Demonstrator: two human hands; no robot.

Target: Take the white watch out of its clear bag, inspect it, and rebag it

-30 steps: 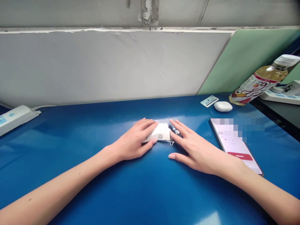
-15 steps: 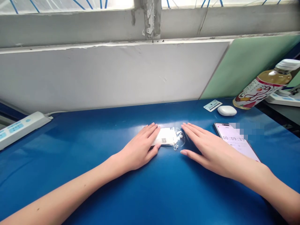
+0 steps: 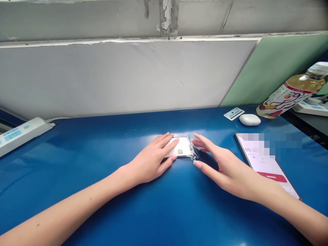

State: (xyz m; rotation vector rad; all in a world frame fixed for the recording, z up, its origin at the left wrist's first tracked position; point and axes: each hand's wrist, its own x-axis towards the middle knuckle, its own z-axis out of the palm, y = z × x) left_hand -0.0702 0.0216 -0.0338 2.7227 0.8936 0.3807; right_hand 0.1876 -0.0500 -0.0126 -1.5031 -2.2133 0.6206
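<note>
A white card with a printed square code, in a clear plastic sleeve point(image 3: 183, 145), lies flat on the blue table. Its transparent end, with a small bead chain point(image 3: 193, 157), points right and looks bent up. My left hand point(image 3: 153, 159) rests flat over the card's left part, index finger on top and thumb along the near edge. At the clear end is my right hand point(image 3: 225, 164), open, thumb and fingers apart on either side of it. The right thumb tip is close by the chain; whether it touches, I cannot tell.
A phone point(image 3: 269, 167) with a lit, partly blurred screen lies beside my right hand. Behind it are a white earbud case point(image 3: 250, 119), a small printed card point(image 3: 234, 113) and a drink bottle point(image 3: 289, 92). A power strip point(image 3: 25, 135) sits at the left; a wall point(image 3: 128, 78) borders the back.
My right hand has closed in on the sleeve's clear end, its fingers curving more, and that end has bent up. My left index finger has spread onto the card. The view has tilted down slightly.
</note>
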